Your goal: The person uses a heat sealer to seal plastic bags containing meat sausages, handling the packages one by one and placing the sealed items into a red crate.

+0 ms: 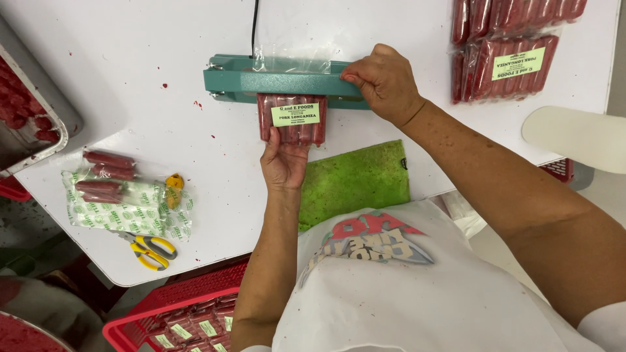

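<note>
A clear bag of red sausages with a pale green label lies under the arm of a teal heat sealer on the white table. My left hand grips the bag's near end from below. My right hand presses down on the right end of the sealer's arm. The bag's open top sticks out past the sealer on the far side.
Sealed sausage packs are stacked at the far right. A green cloth lies in front of me. At left are loose sausages on printed bags, yellow-handled scissors, a metal tray and a red crate of packs below.
</note>
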